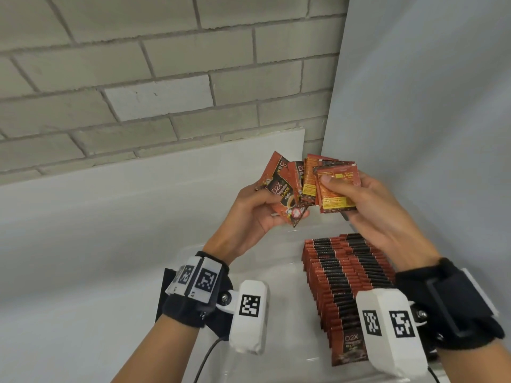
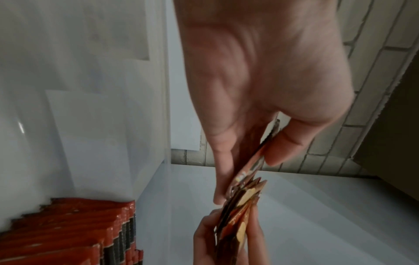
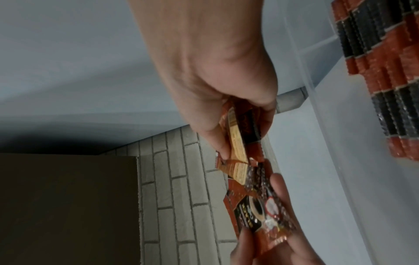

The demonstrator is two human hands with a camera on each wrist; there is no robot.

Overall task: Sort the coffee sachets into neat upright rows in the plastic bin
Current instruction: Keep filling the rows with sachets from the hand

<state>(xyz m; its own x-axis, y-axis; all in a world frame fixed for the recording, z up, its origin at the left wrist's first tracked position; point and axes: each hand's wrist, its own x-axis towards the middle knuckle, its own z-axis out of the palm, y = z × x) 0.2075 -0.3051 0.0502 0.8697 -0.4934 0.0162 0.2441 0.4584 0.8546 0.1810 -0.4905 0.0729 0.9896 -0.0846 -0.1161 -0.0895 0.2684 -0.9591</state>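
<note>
Above the clear plastic bin (image 1: 276,272), both hands hold a fan of red-orange coffee sachets. My left hand (image 1: 265,200) pinches a few sachets (image 1: 287,192) with the printed fronts toward me. My right hand (image 1: 345,186) grips another few sachets (image 1: 336,194) showing their yellow-label backs, thumb on top. The two bunches overlap in the middle. Several upright rows of sachets (image 1: 345,277) fill the right side of the bin. In the left wrist view my left hand (image 2: 254,170) pinches a sachet (image 2: 256,161) edge-on. The right wrist view shows my right hand (image 3: 240,132) on its sachets (image 3: 238,141).
A grey brick wall (image 1: 166,64) stands behind, with a white board (image 1: 166,175) leaning on it and a pale panel (image 1: 428,106) on the right. The bin's left half is bare. A dark brown box (image 3: 68,206) sits off to one side. A black object (image 1: 166,288) lies under my left wrist.
</note>
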